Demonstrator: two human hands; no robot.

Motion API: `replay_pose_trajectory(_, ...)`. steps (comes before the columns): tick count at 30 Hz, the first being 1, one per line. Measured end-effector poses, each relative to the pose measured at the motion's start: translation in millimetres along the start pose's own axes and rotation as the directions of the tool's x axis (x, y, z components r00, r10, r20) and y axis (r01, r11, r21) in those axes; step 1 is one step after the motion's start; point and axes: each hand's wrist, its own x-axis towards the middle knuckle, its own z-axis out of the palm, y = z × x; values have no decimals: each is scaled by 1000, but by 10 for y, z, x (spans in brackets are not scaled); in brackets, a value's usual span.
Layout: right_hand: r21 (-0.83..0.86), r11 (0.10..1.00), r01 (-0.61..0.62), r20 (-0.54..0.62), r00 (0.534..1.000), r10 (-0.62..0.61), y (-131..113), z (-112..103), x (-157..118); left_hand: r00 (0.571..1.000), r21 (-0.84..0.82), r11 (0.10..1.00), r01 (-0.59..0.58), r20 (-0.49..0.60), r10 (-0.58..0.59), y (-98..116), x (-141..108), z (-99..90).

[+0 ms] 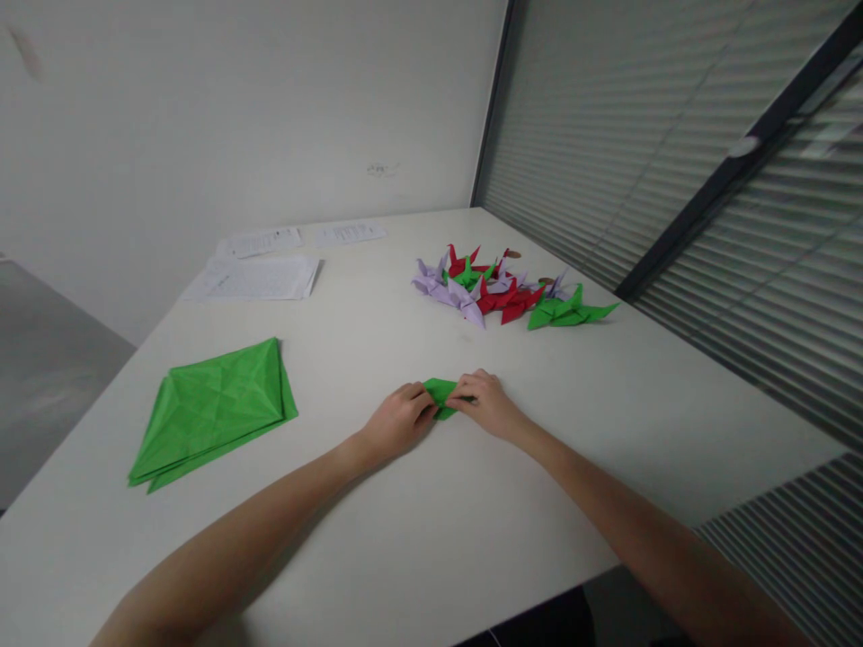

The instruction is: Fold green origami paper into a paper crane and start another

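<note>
A small folded piece of green paper (441, 393) rests at the middle of the white table, between my two hands. My left hand (403, 419) grips its left side with bent fingers. On the right side, my right hand (486, 403) pinches the paper between thumb and fingertips. Parts of the paper are hidden under the fingers of both hands. To the left lies a stack of creased green paper sheets (219, 404), apart from my left hand.
Several folded paper cranes in red, green and lilac (499, 292) sit in a cluster at the back right. Printed white sheets (260, 279) lie at the far left of the table (378, 539). A wall stands behind, and window blinds (640, 135) line the right side.
</note>
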Motion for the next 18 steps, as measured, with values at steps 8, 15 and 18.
replay_pose_trajectory(8,-54,992,-114,-83,991,109,-43,-12,-48,991,-109,985,134,-15,-137,-14,3,18)
replay_pose_trajectory(15,-71,983,-170,-22,985,169,29,-54,-50,982,-164,969,183,-11,-187,-43,8,5)
replay_pose_trajectory(18,-77,978,-194,-47,981,190,6,-20,-58,979,-174,964,198,-17,-204,-58,9,18)
